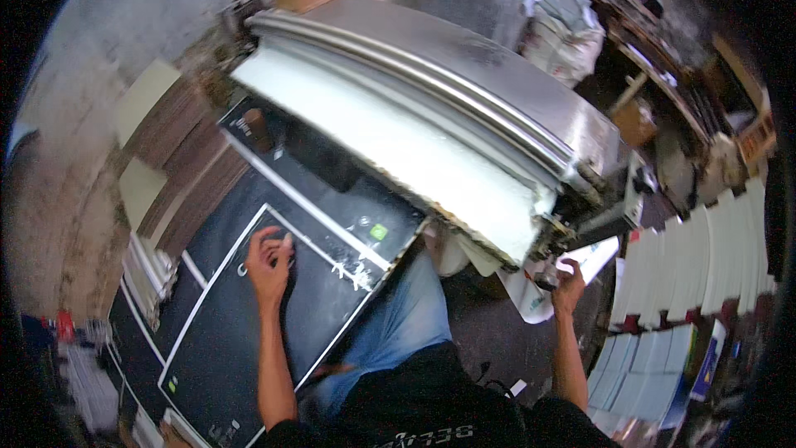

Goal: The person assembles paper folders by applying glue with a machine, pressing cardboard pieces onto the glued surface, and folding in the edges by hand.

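In the head view, the left hand (270,262), fingers loosely spread, is over the black tabletop (220,323); the right hand (569,289) is at the steel roller machine's (473,62) right end, its grip unclear. Fingers are best kept clear of the machine's edges.

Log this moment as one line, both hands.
left hand: fingers curled, over black table | right hand: by roller machine's right end, grip unclear | white stacks: far right
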